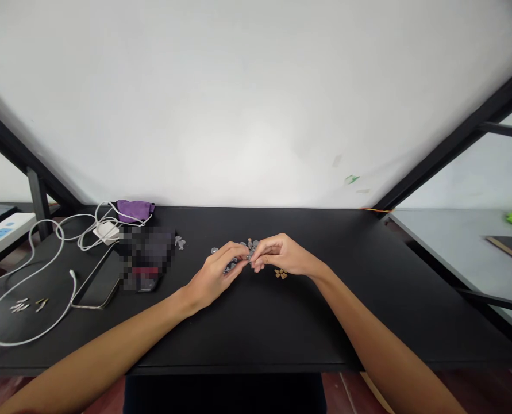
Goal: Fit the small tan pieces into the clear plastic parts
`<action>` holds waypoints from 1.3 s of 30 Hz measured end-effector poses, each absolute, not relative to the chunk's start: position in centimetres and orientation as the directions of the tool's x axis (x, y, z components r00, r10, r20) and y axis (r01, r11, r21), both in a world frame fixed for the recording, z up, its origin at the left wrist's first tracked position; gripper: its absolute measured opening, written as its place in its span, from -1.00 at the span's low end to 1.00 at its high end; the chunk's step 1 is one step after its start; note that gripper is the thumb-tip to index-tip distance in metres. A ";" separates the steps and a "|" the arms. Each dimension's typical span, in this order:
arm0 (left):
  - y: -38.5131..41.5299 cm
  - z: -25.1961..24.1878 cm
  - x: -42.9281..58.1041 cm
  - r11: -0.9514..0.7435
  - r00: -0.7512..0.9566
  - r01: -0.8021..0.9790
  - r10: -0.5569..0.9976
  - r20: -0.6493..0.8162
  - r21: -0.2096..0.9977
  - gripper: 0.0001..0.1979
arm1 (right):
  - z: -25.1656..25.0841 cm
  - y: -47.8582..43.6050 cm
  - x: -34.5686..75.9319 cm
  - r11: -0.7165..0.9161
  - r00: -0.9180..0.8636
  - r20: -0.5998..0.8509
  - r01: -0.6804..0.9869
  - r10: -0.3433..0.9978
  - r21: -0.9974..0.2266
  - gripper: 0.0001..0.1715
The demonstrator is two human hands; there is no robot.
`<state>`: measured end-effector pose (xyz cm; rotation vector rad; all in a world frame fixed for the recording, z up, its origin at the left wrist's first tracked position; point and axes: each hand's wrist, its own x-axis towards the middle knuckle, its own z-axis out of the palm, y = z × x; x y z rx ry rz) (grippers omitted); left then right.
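Observation:
My left hand [219, 270] and my right hand [284, 256] meet at the fingertips over the middle of the black table, both closed in a pinch. Something tiny and greyish shows where the fingertips come together, too small to name. Small clear-grey pieces [256, 244] lie in a loose heap just behind the fingers, partly hidden by them. More such pieces show under my left hand, and a single clear piece [214, 250] lies beside it. Several small tan pieces [281, 273] sit in a cluster below my right hand.
Left on the table [256, 339] are a phone [97, 279], a pixelated dark item [146, 256], a white cable [35, 344], a white charger [106, 232], a purple cloth [134, 210] and small metallic bits [20, 306]. Clear pieces [180, 242] lie nearby. A pale wall [256, 115] stands behind.

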<state>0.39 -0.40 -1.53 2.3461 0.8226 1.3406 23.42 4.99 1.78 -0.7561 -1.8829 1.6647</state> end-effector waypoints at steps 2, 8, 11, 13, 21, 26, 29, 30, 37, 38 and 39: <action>-0.4 -1.6 0.4 -0.790 0.392 0.326 0.612 0.687 0.518 -0.78 | 1.9 4.9 23.4 0.098 -0.712 0.009 0.084 0.702 -0.992 -0.74; -0.4 -1.6 0.3 -0.788 0.378 0.338 0.614 0.692 0.515 -0.79 | 2.1 4.9 23.5 0.120 -0.727 0.017 0.090 0.687 -0.989 -0.69; -0.4 -1.4 0.4 -0.790 0.357 0.342 0.610 0.707 0.509 -0.80 | 2.3 4.9 23.5 0.118 -0.729 0.032 0.067 0.684 -0.991 -0.63; -0.4 -1.1 0.5 -0.792 0.336 0.342 0.606 0.721 0.506 -0.80 | 2.3 4.9 23.5 0.130 -0.713 0.063 0.040 0.698 -0.991 -0.62; -0.1 -0.7 0.0 -0.711 0.289 0.426 0.693 0.660 0.559 -0.86 | 1.9 5.6 23.9 0.182 -0.610 0.117 0.045 0.784 -0.982 -0.63; 0.7 -1.0 -0.5 -0.651 0.252 0.542 0.729 0.637 0.531 -0.89 | 1.7 5.9 24.0 0.210 -0.576 0.128 0.077 0.808 -0.975 -0.64; 0.9 -0.8 -0.9 -0.650 0.306 0.573 0.734 0.606 0.498 -0.88 | 1.8 5.9 24.1 0.235 -0.569 0.120 0.133 0.814 -0.963 -0.65; 1.0 -0.6 -1.0 -0.663 0.349 0.577 0.728 0.591 0.476 -0.88 | 1.9 5.9 24.2 0.257 -0.568 0.118 0.170 0.815 -0.951 -0.66; 2.0 0.5 -2.6 -0.767 0.626 0.571 0.637 0.449 0.293 -0.86 | 1.7 5.7 23.9 0.490 -0.585 0.223 0.350 0.780 -0.798 -0.74; 2.1 0.6 -2.8 -0.776 0.645 0.563 0.627 0.436 0.284 -0.86 | 1.5 5.7 23.8 0.506 -0.586 0.235 0.353 0.775 -0.787 -0.74; 2.2 0.6 -3.0 -0.785 0.662 0.554 0.617 0.426 0.276 -0.87 | 1.4 5.6 23.6 0.518 -0.589 0.244 0.355 0.771 -0.778 -0.75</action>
